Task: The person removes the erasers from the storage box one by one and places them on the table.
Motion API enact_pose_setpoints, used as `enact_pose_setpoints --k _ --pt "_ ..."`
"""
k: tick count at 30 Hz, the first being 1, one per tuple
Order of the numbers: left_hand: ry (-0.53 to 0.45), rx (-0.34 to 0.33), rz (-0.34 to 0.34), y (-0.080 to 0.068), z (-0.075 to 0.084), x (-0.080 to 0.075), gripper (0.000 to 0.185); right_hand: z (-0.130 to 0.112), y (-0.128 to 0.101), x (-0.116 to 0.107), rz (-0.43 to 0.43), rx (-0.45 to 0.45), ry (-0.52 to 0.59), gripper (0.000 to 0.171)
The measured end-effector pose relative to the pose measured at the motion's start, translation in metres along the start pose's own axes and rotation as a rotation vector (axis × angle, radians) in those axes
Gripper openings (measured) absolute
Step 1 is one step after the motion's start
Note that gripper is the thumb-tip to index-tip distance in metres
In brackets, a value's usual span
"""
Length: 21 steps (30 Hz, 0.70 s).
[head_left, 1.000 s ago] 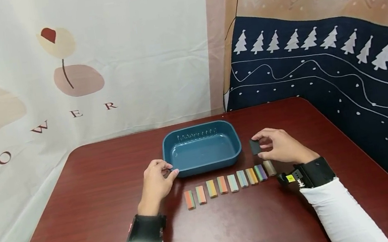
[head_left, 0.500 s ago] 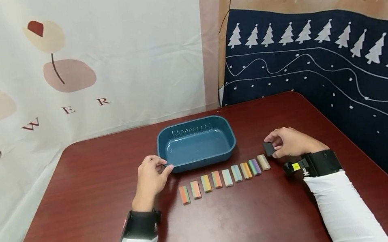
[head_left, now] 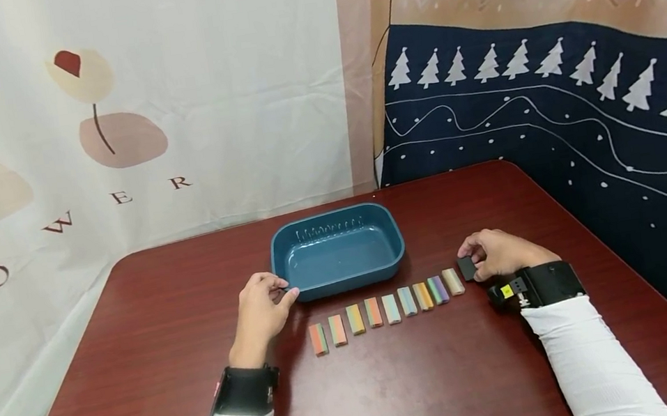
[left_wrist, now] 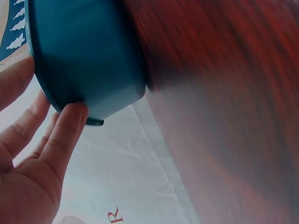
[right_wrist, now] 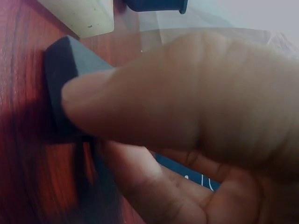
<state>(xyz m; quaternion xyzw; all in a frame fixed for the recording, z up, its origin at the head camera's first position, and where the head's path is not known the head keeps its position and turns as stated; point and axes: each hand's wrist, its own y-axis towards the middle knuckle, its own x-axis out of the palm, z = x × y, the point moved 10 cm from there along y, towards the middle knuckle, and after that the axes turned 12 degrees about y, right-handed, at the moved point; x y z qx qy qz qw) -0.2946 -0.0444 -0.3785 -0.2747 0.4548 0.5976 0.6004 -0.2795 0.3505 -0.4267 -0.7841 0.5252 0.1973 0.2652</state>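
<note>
A dark teal tray stands mid-table, nothing inside it. My left hand grips its front-left corner; in the left wrist view the fingers curl against the tray wall. In front of the tray lies a row of several coloured blocks. My right hand pinches a black block at the right end of that row, low at the tabletop; the right wrist view shows the thumb pressed over the black block, next to a cream block.
The dark red table has rounded corners. A flower-print curtain hangs behind on the left and a navy tree-pattern cloth on the right.
My right hand has carried the black block from beside the tray's right end down to the right end of the block row. My left hand has stayed on the tray corner.
</note>
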Motion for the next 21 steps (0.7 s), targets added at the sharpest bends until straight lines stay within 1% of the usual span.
enact_pose_setpoints --k 7,10,12,14,16,17,19,21 --pt "0.001 0.004 0.013 0.0 -0.001 -0.001 0.018 0.002 0.004 0.003 -0.012 0.005 -0.034 0.04" --pt "0.001 0.013 0.027 -0.001 0.0 -0.001 0.018 0.001 0.004 0.001 -0.018 -0.009 -0.048 0.04" --pt "0.007 0.022 0.026 -0.001 0.002 -0.001 0.02 -0.002 0.002 -0.002 0.008 -0.031 -0.061 0.037" --pt "0.021 0.032 0.032 0.001 0.004 -0.002 0.023 -0.006 0.0 -0.009 0.078 -0.063 -0.088 0.029" --pt "0.036 0.042 0.064 0.003 0.007 -0.006 0.022 -0.014 -0.003 -0.017 0.179 -0.091 -0.126 0.019" --pt "0.05 0.049 0.087 0.003 0.008 -0.009 0.021 -0.019 -0.005 -0.02 0.234 -0.098 -0.138 0.017" --pt "0.077 0.069 0.148 0.003 0.014 -0.016 0.02 -0.031 -0.011 -0.024 0.343 -0.116 -0.171 0.02" --pt "0.108 0.089 0.196 0.002 0.023 -0.024 0.023 -0.047 -0.018 -0.025 0.443 -0.139 -0.199 0.02"
